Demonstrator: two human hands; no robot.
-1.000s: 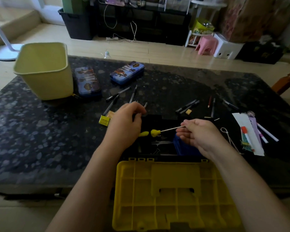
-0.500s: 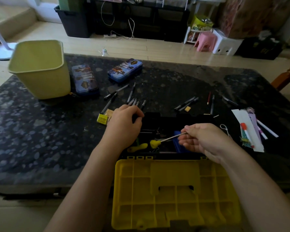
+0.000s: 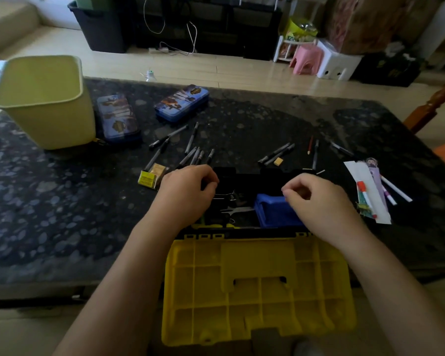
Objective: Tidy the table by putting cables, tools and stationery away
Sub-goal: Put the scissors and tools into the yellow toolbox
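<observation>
An open toolbox sits at the table's near edge, its black base (image 3: pixel 242 181) in front of me and its yellow lid (image 3: pixel 257 286) folded toward me. A blue tray (image 3: pixel 272 211) and metal tools lie inside. My left hand (image 3: pixel 185 194) hovers over the box's left side, fingers loosely curled, nothing seen in it. My right hand (image 3: pixel 319 201) hangs over the blue tray, fingers loosely curled and empty. Several black pens (image 3: pixel 193 155) lie just beyond the box, with more pens (image 3: pixel 276 152) and a red pencil (image 3: pixel 310 145) to the right.
A yellow-green bin (image 3: pixel 46 104) stands at the far left. Two blue pencil cases (image 3: pixel 117 116) (image 3: pixel 181 102) lie beside it. A small yellow packet (image 3: pixel 148 178) sits left of the toolbox. Paper strips and markers (image 3: pixel 370 191) lie at the right, near a wooden chair (image 3: pixel 432 106).
My right hand lowered the yellow-handled screwdriver into the toolbox and let it go. Both screwdrivers have dropped out of sight in the box. My left hand stayed over the box's left side.
</observation>
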